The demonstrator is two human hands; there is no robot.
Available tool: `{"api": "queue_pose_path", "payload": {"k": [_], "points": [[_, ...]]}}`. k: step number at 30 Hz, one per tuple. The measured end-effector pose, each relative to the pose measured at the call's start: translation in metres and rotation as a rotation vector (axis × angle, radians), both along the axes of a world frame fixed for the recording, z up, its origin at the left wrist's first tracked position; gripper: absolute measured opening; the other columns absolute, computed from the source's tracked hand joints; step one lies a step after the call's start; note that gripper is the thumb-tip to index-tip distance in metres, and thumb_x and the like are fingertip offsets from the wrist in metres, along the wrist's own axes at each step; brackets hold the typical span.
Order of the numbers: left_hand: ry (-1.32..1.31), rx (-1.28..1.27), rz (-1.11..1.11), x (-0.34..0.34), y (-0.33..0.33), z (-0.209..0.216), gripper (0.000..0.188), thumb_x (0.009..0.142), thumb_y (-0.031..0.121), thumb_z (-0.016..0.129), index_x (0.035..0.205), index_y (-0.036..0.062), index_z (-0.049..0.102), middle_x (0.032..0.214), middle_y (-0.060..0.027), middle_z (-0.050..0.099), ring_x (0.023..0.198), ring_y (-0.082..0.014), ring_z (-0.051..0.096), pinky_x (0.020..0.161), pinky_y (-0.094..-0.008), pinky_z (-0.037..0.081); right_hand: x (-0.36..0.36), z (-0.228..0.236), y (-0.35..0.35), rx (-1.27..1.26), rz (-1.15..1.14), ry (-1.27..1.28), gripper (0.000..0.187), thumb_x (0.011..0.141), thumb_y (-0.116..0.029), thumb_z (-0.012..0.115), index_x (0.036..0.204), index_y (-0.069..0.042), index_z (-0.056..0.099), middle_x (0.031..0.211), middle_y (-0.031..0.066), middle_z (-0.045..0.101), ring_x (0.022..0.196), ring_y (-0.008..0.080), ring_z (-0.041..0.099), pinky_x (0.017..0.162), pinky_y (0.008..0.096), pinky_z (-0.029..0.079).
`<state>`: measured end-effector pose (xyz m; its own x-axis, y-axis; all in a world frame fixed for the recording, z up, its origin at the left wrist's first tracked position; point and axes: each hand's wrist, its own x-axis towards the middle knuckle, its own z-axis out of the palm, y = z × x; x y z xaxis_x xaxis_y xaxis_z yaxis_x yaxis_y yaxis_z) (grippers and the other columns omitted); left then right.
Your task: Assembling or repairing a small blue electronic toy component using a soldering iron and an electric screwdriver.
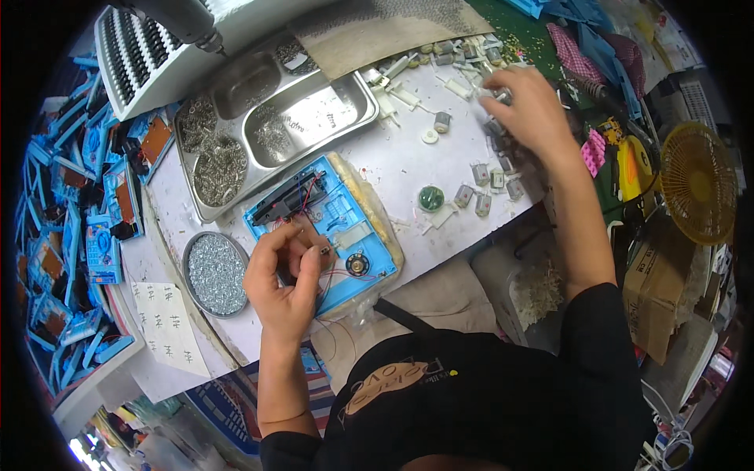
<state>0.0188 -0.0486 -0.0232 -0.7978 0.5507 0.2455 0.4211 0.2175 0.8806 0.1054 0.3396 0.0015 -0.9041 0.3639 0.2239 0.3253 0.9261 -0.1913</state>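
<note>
My left hand [284, 271] is over a blue plastic housing [334, 284], its fingers curled and thumb and fingertips pinched together. Something small and dark shows at the fingertips, too small to name. Inside the housing are a black plastic part [289, 198], thin red and black wires, a white flat piece [353, 235] and a small round speaker [358, 264]. The housing lies on a yellowish pad [383, 228]. At the far right of the table, my right hand [528, 106] reaches into a heap of small motors [481, 174], thumb and fingers around a grey motor, partly hidden.
A metal tray [314, 143] of screws and springs stands behind the housing. Left are a round dish [217, 275] of small metal parts and many stacked blue housings [102, 250]. A powered screwdriver [206, 38] hangs above. A yellow fan [697, 182] stands right; a green-filled cup [430, 198] sits nearer.
</note>
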Motion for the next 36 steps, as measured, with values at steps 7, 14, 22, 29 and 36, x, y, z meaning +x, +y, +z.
{"api": "queue_pose_path", "payload": {"k": [7,14,22,29,36], "points": [[0.082,-0.015,-0.075,0.005,0.009,0.026,0.016,0.087,-0.002,0.073,0.102,0.0,0.069,0.084,-0.0056,0.066,0.064,-0.0093,0.052,0.057,-0.0223,0.04,0.014,-0.011,-0.006,0.17,-0.015,-0.317,0.022,0.073,-0.025,0.077,0.083,-0.006,0.077,0.094,0.0109,0.068,0.104,0.0326,0.06,0.088,0.0445,0.052],[-0.177,-0.16,-0.196,-0.011,0.054,0.055,0.022,0.09,0.012,0.075,0.105,-0.0019,0.069,0.084,-0.0083,0.068,0.065,-0.0133,0.058,0.059,-0.0279,0.045,-0.003,0.022,-0.074,-0.215,0.416,0.228,0.025,0.08,-0.02,0.075,0.101,-0.007,0.072,0.083,0.0081,0.067,0.086,0.0294,0.063,0.078,0.0417,0.051],[-0.275,-0.061,-0.47,-0.019,0.087,0.07,0.029,0.09,0.016,0.079,0.109,-0.0015,0.067,0.083,-0.0082,0.068,0.066,-0.0116,0.064,0.062,-0.0279,0.051,0.025,0.016,-0.14,-1.754,0.211,0.357,0.023,0.092,-0.011,0.075,0.112,-0.003,0.067,0.083,-0.0013,0.065,0.074,0.0056,0.056,0.067,0.0254,0.046],[-0.414,-0.311,-0.685,-0.028,0.109,0.083,0.028,0.089,0.018,0.083,0.103,-0.0032,0.069,0.08,-0.001,0.067,0.073,-0.0045,0.059,0.064,-0.0222,0.048,0.041,0.016,-0.091,-1.399,0.36,0.186,0.009,0.091,-0.004,0.076,0.098,0.001,0.074,0.086,0.002,0.07,0.079,0.008,0.063,0.069,0.0235,0.049],[-0.171,-0.452,-0.469,-0.125,0.23,0.058,0.034,0.091,0.032,0.075,0.099,-0.001,0.076,0.08,-0.0144,0.075,0.072,-0.0219,0.073,0.069,-0.0386,0.057,0.058,0.004,-0.067,-1.987,0.063,0.25,0.011,0.086,0.001,0.077,0.088,0.002,0.067,0.082,0.0088,0.07,0.071,0.0149,0.068,0.063,0.0256,0.053]]}}
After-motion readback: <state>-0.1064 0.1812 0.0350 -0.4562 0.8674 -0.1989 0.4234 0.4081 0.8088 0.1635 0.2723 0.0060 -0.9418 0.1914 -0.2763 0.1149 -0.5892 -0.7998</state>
